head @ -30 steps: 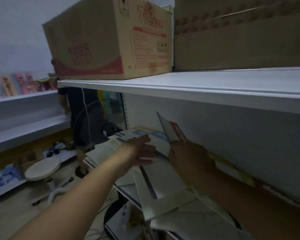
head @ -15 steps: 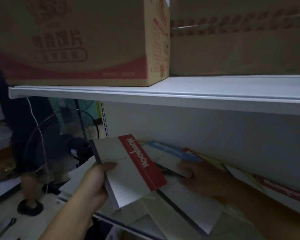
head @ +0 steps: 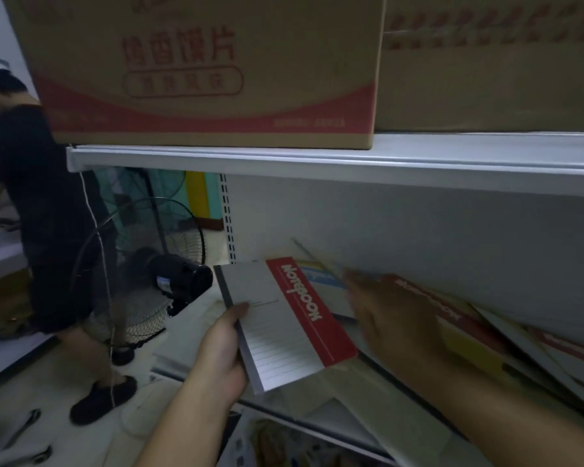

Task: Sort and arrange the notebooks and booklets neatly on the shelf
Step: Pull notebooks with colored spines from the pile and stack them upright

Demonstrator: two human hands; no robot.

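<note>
My left hand [head: 220, 348] grips a grey notebook with a red band [head: 284, 318] by its lower left edge, held tilted over the shelf front. My right hand [head: 390, 318], blurred, rests on the notebooks that lean against the shelf's back wall; its fingers reach toward a blue-and-white booklet [head: 321, 276]. A red-and-yellow notebook [head: 452, 325] and further red-and-white booklets [head: 567, 348] slant to the right of that hand. The white shelf [head: 368, 392] carries them all.
Two cardboard boxes [head: 199, 69] sit on the upper shelf [head: 317, 160] just overhead. At the left a person in dark clothes [head: 48, 214] stands beside a floor fan [head: 155, 274]. Wrenches [head: 24, 429] lie on the floor.
My left hand took the red-banded notebook half a second ago and still holds it, now a little nearer. My right hand shifted along the leaning notebooks. The view swung rightward and closer.
</note>
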